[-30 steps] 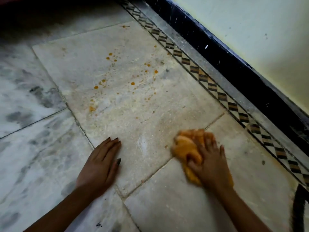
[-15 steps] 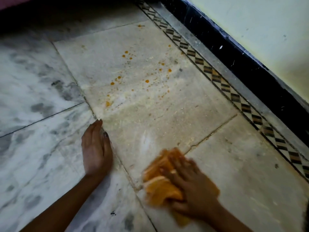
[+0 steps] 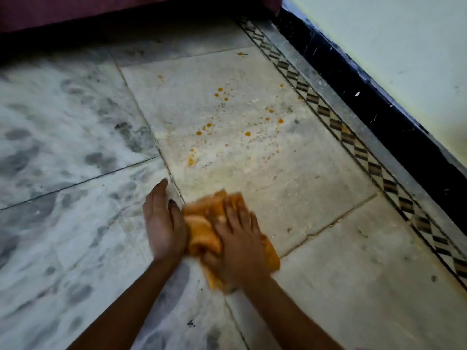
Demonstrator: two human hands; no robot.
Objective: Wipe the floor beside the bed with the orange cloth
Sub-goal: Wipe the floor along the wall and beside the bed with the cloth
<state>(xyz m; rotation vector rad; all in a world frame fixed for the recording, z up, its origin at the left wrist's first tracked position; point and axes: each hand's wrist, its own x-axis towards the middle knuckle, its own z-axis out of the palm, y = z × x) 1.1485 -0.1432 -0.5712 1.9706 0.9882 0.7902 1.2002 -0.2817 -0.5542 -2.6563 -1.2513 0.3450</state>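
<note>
The orange cloth (image 3: 202, 233) lies bunched on the marble floor (image 3: 290, 198) at the joint between two tiles. My right hand (image 3: 240, 241) presses down on top of it, fingers spread and blurred by motion. My left hand (image 3: 163, 223) rests flat on the grey-veined tile, its thumb side touching the cloth's left edge. Orange spots (image 3: 247, 134) and a yellowish smear dot the beige tile beyond the cloth. The dark red edge of the bed (image 3: 101, 11) runs along the top of the view.
A patterned border strip (image 3: 353, 145) and a black skirting (image 3: 379, 109) run diagonally on the right below a pale wall (image 3: 404, 46). Deep shadow lies under the bed edge. Grey-veined marble tiles (image 3: 63, 147) spread to the left.
My right hand has swept the cloth leftward across the tile joint until it meets my left hand. The view has tilted up, bringing the bed edge into sight.
</note>
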